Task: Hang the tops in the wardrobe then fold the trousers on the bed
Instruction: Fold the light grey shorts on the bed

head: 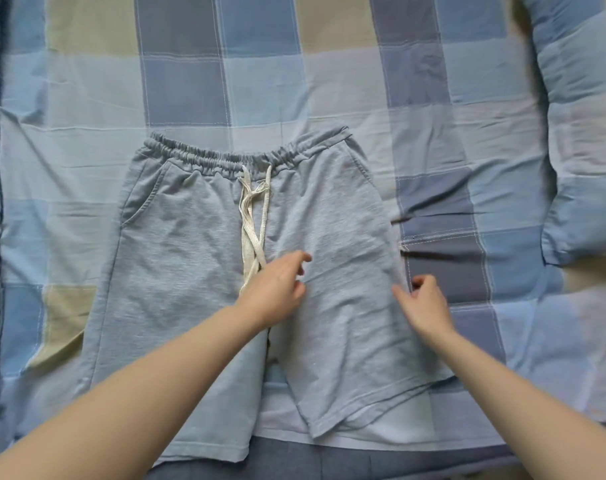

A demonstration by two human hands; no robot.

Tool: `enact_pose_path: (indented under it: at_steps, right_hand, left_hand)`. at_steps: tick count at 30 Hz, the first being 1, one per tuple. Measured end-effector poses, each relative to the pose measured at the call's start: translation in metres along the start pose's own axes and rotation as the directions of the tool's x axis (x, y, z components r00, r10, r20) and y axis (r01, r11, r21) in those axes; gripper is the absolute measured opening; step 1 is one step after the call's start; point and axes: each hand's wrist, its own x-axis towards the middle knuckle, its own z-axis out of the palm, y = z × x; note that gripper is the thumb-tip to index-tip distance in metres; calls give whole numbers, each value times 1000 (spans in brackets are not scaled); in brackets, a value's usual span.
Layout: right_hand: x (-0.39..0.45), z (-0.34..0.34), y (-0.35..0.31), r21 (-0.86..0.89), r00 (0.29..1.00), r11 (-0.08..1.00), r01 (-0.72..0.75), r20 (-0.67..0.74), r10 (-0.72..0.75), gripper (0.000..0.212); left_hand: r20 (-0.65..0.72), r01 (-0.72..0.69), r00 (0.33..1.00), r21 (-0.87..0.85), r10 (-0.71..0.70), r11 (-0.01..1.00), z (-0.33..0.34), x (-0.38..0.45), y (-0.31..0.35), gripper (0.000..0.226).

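Grey shorts (204,271) lay flat at frame centre on the checked bed (433,150), waistband toward the top. Left hand (277,289) rested over the crotch, fingers loosely spread, holding nothing. Right hand (423,299) at the shorts' right edge; fingers curled, grip on the fabric unclear.

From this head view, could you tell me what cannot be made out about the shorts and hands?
- Grey shorts: the left forearm covers part of the left leg and crotch.
- Drawstring: the left hand hides its lower ends.
- Right hand: contact with the shorts' edge is unclear; fingers blurred.
- Wardrobe and tops: out of frame.
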Motion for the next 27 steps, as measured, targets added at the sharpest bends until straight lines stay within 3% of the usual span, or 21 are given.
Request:
enact_pose_path:
  at_steps: [4,6,7,9,11,12,13,15,16,18,21,24,27]
  right_hand:
    - [-21,4,42,-359,993,933,27,116,16,42]
    - [-31,2,51,-452,985,877,162,125,-118,35]
    - [-36,0,54,-467,951,828,309,168,-259,29]
    - [-45,-10,57,-331,789,728,601,393,-472,16]
    - [-48,-25,53,-203,642,692,693,612,-462,19]
    - [-43,-33,49,-177,656,731,659,612,-442,18]
    - [-32,-43,45,-139,718,795,590,542,-437,14]
    - [-4,-60,25,-66,861,886,459,279,-426,11]
    - [13,-67,11,-61,897,903,426,161,-412,13]
    - [40,-73,-24,-18,928,929,369,64,-368,17]
    - [64,-71,-89,69,920,928,366,125,-372,27]
    - [70,-58,-143,304,918,913,271,203,-340,40]
    - [73,-40,-174,348,945,921,174,203,-255,18]
  left_hand:
    - [199,-104,977,158,71,982,34,26,40,58]
    - [252,-135,963,157,93,978,55,36,62,58]
    - [264,-140,960,148,97,979,65,41,73,56]
    - [288,-119,955,167,67,979,84,48,92,53]
    - [315,-73,949,252,-10,965,99,51,106,49]
    - [315,-56,948,294,-41,954,105,52,109,45]
    - [302,-49,952,310,-50,950,110,53,112,39]
    - [263,-47,964,261,-25,964,115,50,109,28]
    - [246,-59,969,217,4,974,117,46,106,27]
    - [216,-97,974,137,66,986,116,36,101,28]
    - [150,-122,982,42,114,992,114,18,92,22]
    - [129,-145,980,-68,153,987,108,3,86,17]
    - [155,-87,980,-238,127,967,96,-13,79,9]
